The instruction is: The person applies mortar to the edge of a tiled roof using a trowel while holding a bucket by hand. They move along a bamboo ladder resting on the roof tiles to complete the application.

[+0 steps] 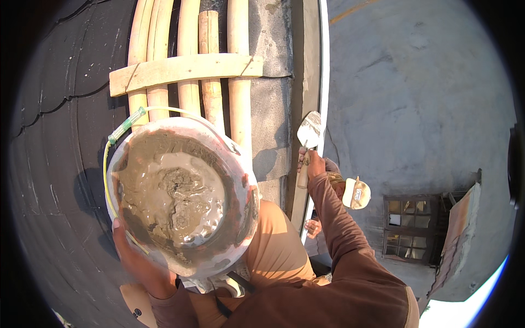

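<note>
My left hand (143,262) grips the side of a white bucket (249,218), its thumb up at the rim; some fingers are hidden. Wet grey-brown mortar (180,191) fills much of the bucket, with a shiny pool around a lump. A wire handle with a green grip (127,126) lies along the rim. Out to the right, my right hand (315,165) is closed around the wooden handle of a trowel (310,129). The trowel's pale-smeared blade points away from me, over the narrow ledge (310,65) at the roof edge.
Bamboo poles (188,33) lie beyond the bucket under a wooden crosspiece (186,69). Dark roof tiles (60,147) spread leftward. Below the right edge, a person in a pale cap (357,194) stands close, one hand (313,228) at the edge. A grey wall (415,98) has a window (407,229).
</note>
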The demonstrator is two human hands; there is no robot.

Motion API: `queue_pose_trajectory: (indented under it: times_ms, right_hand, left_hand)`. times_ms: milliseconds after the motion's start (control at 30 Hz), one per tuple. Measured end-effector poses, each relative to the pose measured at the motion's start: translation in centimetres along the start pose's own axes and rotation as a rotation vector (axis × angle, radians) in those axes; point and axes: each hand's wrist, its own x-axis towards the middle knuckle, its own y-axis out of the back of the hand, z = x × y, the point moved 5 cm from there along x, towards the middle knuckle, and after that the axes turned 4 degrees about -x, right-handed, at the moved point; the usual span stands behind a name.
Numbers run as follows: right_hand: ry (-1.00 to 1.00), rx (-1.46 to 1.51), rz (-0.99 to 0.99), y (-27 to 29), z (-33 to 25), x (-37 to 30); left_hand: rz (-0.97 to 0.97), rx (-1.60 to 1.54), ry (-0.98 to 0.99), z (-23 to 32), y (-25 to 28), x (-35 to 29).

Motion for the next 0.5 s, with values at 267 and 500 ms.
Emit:
queue_pose_trajectory:
  times_ms: [267,500]
  right_hand:
    - [0.122,-0.035,-0.016,-7.1,-10.7,4.4]
    - [0.04,-0.126,0.068,-1.1,0.5,-3.0]
  left_hand:
    - [-0.019,0.063,-0.058,-0.2,-0.3,-0.5]
    - [-0.006,0.036,-0.081,-0.2,1.2,0.2]
